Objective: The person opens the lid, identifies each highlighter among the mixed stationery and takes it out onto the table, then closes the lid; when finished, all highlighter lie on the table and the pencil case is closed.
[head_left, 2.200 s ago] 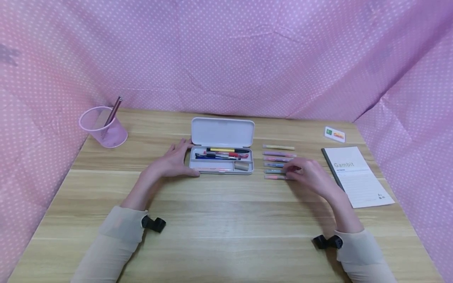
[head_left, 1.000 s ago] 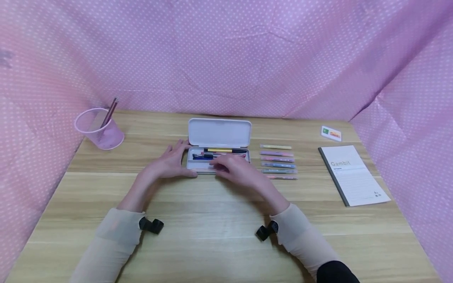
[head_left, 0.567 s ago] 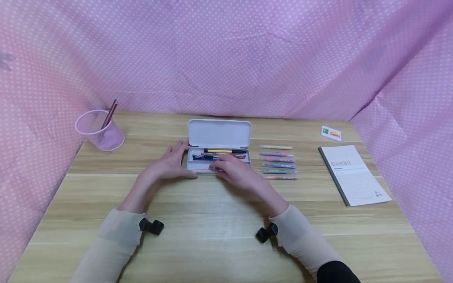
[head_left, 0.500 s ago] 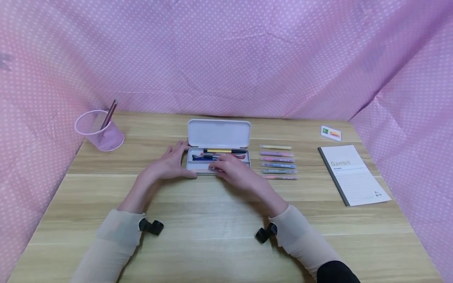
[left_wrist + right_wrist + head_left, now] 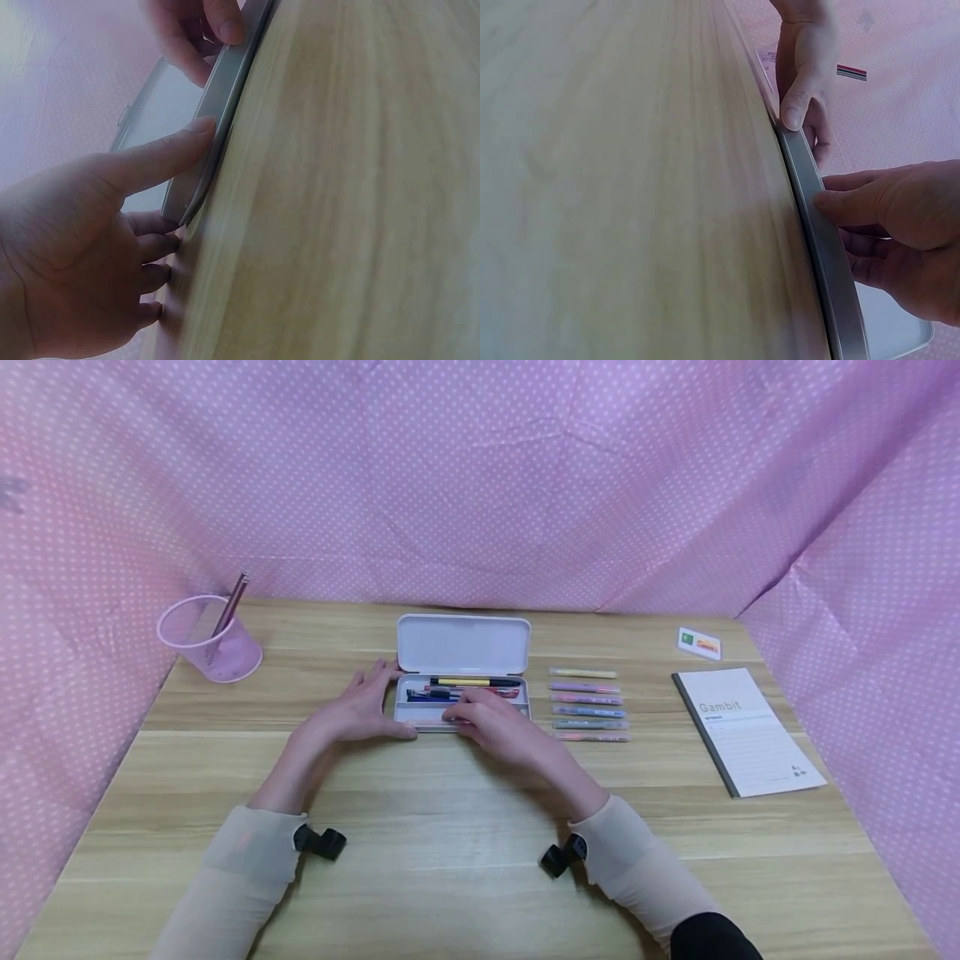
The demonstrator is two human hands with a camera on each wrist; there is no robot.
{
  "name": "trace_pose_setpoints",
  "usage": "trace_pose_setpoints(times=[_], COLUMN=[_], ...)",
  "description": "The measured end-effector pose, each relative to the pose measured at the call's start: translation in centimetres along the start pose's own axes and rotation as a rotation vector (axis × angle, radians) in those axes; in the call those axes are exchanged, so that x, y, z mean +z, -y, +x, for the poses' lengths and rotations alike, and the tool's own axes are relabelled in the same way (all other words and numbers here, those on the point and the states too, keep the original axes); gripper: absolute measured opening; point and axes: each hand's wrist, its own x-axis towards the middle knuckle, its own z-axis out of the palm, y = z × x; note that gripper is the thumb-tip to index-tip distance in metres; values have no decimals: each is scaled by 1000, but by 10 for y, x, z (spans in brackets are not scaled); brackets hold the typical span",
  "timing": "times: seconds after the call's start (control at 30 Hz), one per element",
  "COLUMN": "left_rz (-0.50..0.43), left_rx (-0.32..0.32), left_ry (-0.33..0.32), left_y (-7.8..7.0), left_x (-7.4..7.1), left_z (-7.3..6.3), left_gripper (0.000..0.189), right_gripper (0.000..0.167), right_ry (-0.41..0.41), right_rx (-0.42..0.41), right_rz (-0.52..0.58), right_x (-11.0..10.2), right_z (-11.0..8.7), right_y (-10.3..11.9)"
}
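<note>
An open pale metal pencil case [image 5: 462, 643] lies on the wooden table, its lid tipped back. My left hand [image 5: 356, 706] holds its left end, the thumb on the front wall and the other fingers around the end, as the left wrist view shows. My right hand [image 5: 491, 722] reaches over the front edge with fingers bent into the front compartment. What those fingertips touch is hidden, so I cannot tell whether they pinch anything. A yellow-and-black pen [image 5: 474, 682] and several blue and red pens [image 5: 438, 694] lie in the rear compartment.
Right of the case, several pastel pens lie in a column, from a yellow pen [image 5: 583, 673] down to a pinkish one [image 5: 591, 737]. A notebook [image 5: 750, 731] and a small white card-like item [image 5: 699, 643] are farther right. A pink mesh cup [image 5: 232, 652] stands far left.
My right hand has moved left from the column of pens into the case's front compartment, and has stayed there with little motion. My left hand keeps its place on the case.
</note>
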Motion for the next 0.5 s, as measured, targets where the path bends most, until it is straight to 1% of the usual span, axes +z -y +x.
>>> trace_pose_setpoints(times=[0.13,0.37,0.5], left_rz=[-5,-6,-1], left_rx=[6,10,10], left_ry=[-5,-11,-8], left_y=[-1,0,0], left_x=[0,1,1], left_z=[-1,0,0], left_gripper=[112,112,113], right_gripper=[27,25,26], right_ry=[3,-17,-13], right_rx=[-3,-30,-14], right_rz=[3,2,15], right_x=[0,-1,-1], right_z=[0,1,2], right_y=[0,-1,-1])
